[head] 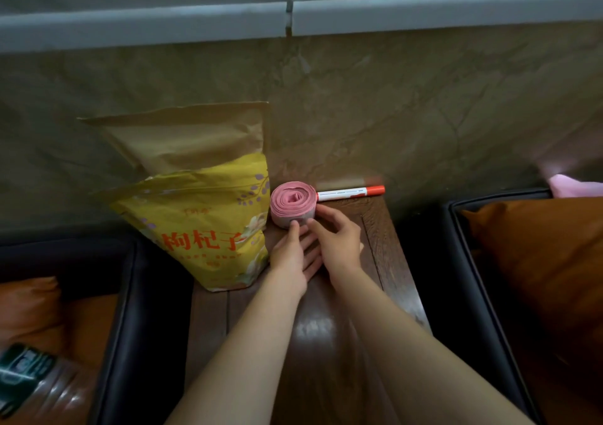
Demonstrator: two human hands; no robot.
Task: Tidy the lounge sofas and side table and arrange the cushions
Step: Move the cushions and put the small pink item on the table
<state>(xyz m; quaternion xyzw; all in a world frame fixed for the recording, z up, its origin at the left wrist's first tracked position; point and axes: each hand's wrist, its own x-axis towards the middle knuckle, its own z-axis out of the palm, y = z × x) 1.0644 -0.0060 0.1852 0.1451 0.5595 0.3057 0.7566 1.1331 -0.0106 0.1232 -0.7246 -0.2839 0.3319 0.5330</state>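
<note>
A pink roll of plastic bags (293,203) stands on the dark wooden side table (329,333), close to the wall. My left hand (292,255) lies palm down just in front of the roll, its fingertips touching the roll's lower edge. My right hand (336,238) rests beside it, fingers spread and touching the roll's right side. Neither hand closes around the roll. A yellow paper pouch with red characters (202,219) stands upright left of the roll. A white marker with a red cap (350,192) lies along the wall to the right.
Dark leather sofas flank the table. The right sofa holds an orange cushion (538,261) and something pink (574,184) behind it. The left sofa holds an orange cushion (29,307) and a plastic bottle (29,382). A marbled wall rises directly behind the table.
</note>
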